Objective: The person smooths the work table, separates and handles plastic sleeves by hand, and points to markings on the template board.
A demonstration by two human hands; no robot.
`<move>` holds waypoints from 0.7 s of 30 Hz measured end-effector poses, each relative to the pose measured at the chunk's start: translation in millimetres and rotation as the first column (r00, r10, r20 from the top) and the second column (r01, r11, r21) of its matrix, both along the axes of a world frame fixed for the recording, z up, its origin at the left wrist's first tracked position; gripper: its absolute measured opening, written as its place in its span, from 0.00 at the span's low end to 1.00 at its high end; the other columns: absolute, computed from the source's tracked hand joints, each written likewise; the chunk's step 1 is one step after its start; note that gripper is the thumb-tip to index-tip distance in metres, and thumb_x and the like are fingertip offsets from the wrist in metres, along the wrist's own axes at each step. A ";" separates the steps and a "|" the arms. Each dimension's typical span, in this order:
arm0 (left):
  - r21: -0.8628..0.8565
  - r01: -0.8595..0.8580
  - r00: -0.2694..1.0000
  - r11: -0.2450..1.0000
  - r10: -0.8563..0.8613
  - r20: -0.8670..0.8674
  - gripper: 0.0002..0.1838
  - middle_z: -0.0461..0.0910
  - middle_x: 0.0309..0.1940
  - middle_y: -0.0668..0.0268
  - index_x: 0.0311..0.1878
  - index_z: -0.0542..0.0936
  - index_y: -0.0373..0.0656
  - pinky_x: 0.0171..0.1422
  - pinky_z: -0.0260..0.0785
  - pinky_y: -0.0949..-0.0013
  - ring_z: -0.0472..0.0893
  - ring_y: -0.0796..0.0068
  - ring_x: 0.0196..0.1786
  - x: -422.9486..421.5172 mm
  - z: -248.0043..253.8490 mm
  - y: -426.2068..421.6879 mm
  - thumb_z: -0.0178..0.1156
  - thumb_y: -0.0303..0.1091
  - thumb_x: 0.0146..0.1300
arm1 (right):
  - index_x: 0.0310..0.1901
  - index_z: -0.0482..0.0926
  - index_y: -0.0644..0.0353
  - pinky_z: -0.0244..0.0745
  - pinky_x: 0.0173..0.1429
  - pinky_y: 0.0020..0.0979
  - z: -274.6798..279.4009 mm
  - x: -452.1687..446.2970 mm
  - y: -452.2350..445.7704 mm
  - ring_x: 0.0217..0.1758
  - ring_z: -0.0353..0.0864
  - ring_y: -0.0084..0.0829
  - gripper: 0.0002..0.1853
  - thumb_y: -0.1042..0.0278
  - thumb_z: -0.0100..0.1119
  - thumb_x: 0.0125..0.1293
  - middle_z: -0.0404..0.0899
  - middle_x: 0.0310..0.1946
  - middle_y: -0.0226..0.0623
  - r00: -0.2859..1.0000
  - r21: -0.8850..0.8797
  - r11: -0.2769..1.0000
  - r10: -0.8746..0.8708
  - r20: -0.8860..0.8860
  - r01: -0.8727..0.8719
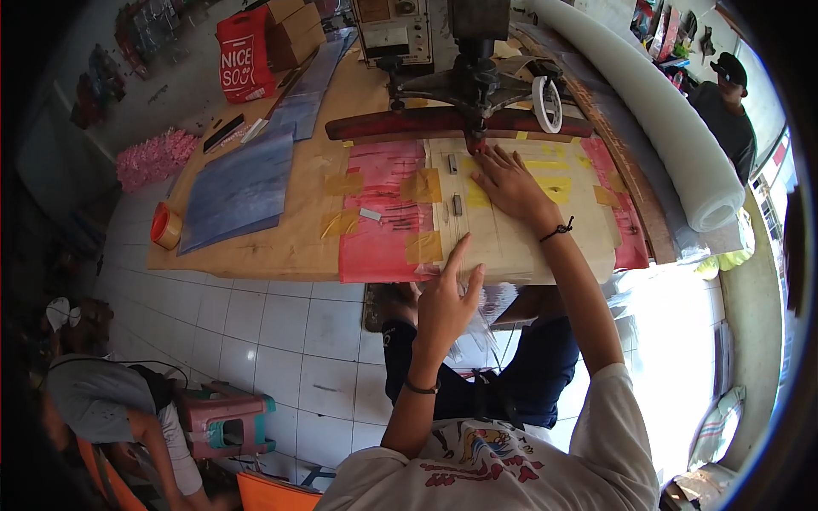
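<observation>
My right hand (515,192) lies flat with its fingers spread on the tan sheet (498,243), which is patched with yellow tape. Its fingertips are close to the lower tip of the dark metal press head (479,85). My left hand (447,302) is at the front edge of the worktable, index finger stretched out and thumb apart, holding nothing. Its index fingertip is at the sheet's near edge. Two small metal pieces (457,204) sit on the sheet between the hands. A red strip (383,247) with brown tape runs along the sheet's left side. Clear plastic (494,305) hangs below the edge.
A long dark bar (383,126) spans the table behind my right hand. Blue plastic sheets (239,187) and a tape roll (166,226) lie at the left. A thick white roll (648,111) runs along the right. One person bends at lower left; another stands at right.
</observation>
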State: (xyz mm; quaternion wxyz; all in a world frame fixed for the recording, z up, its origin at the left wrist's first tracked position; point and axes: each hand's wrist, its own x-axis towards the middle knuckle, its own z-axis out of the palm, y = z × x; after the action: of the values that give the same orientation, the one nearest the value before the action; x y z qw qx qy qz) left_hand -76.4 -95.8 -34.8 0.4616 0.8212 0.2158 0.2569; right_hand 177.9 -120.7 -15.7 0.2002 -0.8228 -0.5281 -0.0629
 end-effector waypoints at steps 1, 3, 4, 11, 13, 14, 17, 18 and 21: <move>-0.017 0.002 1.000 1.000 -0.002 -0.015 0.28 0.79 0.63 0.42 0.75 0.70 0.48 0.69 0.72 0.53 0.78 0.42 0.67 -0.2 1.3 -0.6 0.59 0.44 0.76 | 0.74 0.68 0.62 0.46 0.85 0.56 0.5 -0.2 -1.0 0.84 0.52 0.54 0.32 0.44 0.40 0.82 0.60 0.79 0.53 1.000 0.008 1.000 0.000 0.001 0.000; 0.015 -0.001 1.000 1.000 0.001 -0.005 0.28 0.79 0.63 0.42 0.75 0.70 0.48 0.68 0.72 0.53 0.78 0.42 0.67 -0.3 -1.3 -1.0 0.59 0.44 0.75 | 0.73 0.68 0.62 0.48 0.85 0.55 1.7 -3.0 -8.2 0.83 0.54 0.55 0.31 0.47 0.44 0.81 0.61 0.78 0.54 1.000 0.005 1.000 -0.004 -0.013 0.004; 0.035 -0.006 1.000 0.999 0.005 0.003 0.28 0.79 0.63 0.42 0.75 0.70 0.48 0.67 0.73 0.53 0.78 0.43 0.66 0.5 -2.7 0.3 0.59 0.44 0.75 | 0.73 0.69 0.63 0.49 0.84 0.55 3.7 -5.0 -12.4 0.83 0.55 0.55 0.30 0.49 0.45 0.81 0.61 0.78 0.54 1.000 0.007 1.000 -0.003 -0.018 0.003; 0.154 -0.033 0.995 0.988 0.019 0.094 0.29 0.82 0.58 0.43 0.75 0.70 0.48 0.63 0.76 0.52 0.83 0.44 0.60 6.9 -17.2 3.2 0.60 0.42 0.74 | 0.67 0.76 0.63 0.52 0.83 0.54 3.6 -45.7 -83.1 0.79 0.64 0.54 0.23 0.58 0.54 0.77 0.70 0.72 0.56 0.999 0.133 0.991 -0.018 -0.030 0.021; 0.072 -0.006 0.999 0.997 0.003 0.042 0.28 0.81 0.61 0.42 0.75 0.70 0.46 0.64 0.75 0.54 0.81 0.43 0.63 4.0 -9.3 1.3 0.59 0.42 0.76 | 0.65 0.78 0.63 0.53 0.83 0.54 5.1 -49.6 -93.2 0.78 0.66 0.53 0.22 0.59 0.55 0.76 0.72 0.71 0.56 0.997 0.145 0.988 -0.041 -0.067 0.050; 0.062 -0.008 1.000 0.998 0.007 0.017 0.29 0.82 0.58 0.42 0.75 0.70 0.47 0.60 0.77 0.54 0.83 0.44 0.59 3.2 -8.2 1.1 0.60 0.42 0.75 | 0.64 0.79 0.63 0.53 0.83 0.53 5.7 -51.2 -94.1 0.78 0.66 0.52 0.22 0.59 0.56 0.76 0.72 0.71 0.55 0.997 0.152 0.987 -0.042 -0.065 0.052; 0.096 -0.022 1.000 0.995 0.021 0.016 0.29 0.85 0.51 0.43 0.75 0.70 0.49 0.52 0.82 0.54 0.87 0.45 0.50 5.9 -8.1 1.3 0.60 0.43 0.74 | 0.65 0.79 0.62 0.54 0.83 0.52 7.3 -53.3 -92.9 0.78 0.67 0.51 0.22 0.60 0.57 0.75 0.73 0.71 0.54 0.998 0.162 0.985 -0.051 -0.046 0.058; 0.144 -0.035 0.998 0.989 0.027 0.059 0.29 0.85 0.51 0.43 0.75 0.70 0.49 0.50 0.82 0.54 0.87 0.45 0.49 7.1 -11.6 2.0 0.60 0.43 0.74 | 0.65 0.78 0.61 0.54 0.83 0.51 6.6 -53.0 -93.1 0.78 0.66 0.51 0.22 0.59 0.57 0.76 0.72 0.72 0.53 0.998 0.152 0.987 -0.056 -0.035 0.061; 0.151 -0.045 0.997 0.988 0.034 0.070 0.29 0.85 0.51 0.43 0.75 0.70 0.49 0.50 0.82 0.53 0.87 0.44 0.49 6.7 -13.2 0.8 0.60 0.43 0.74 | 0.64 0.79 0.62 0.55 0.83 0.52 5.3 -54.2 -92.3 0.77 0.68 0.51 0.22 0.60 0.58 0.74 0.73 0.71 0.53 0.998 0.171 0.983 -0.059 -0.028 0.063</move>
State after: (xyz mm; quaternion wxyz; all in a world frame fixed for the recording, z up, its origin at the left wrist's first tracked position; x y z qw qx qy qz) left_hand -69.7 -95.0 -48.0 0.3993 0.8405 0.1960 0.3093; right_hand 123.7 -213.1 -10.4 0.2743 -0.8191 -0.4928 -0.1049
